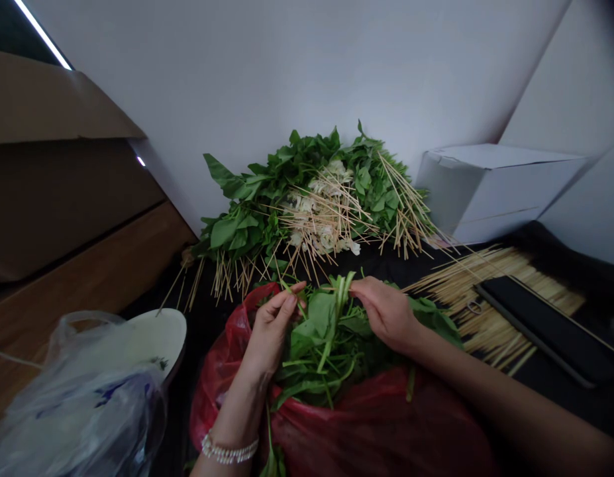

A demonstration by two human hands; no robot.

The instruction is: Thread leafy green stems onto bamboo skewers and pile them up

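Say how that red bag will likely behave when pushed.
The red bag should be floppy, since its thin-looking plastic wrinkles and folds. It may feel light for its bulk, its visible contents being leafy greens. Those heaped at its mouth could spill.

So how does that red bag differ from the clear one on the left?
The red bag is strongly coloured; the clear bag is see-through, with bluish-purple patches. The red bag is open around leafy greens, with the left hand and right hand over it; the clear bag lies off to the side, overlapping the white bowl in view. Both look like thin, crumpled plastic.
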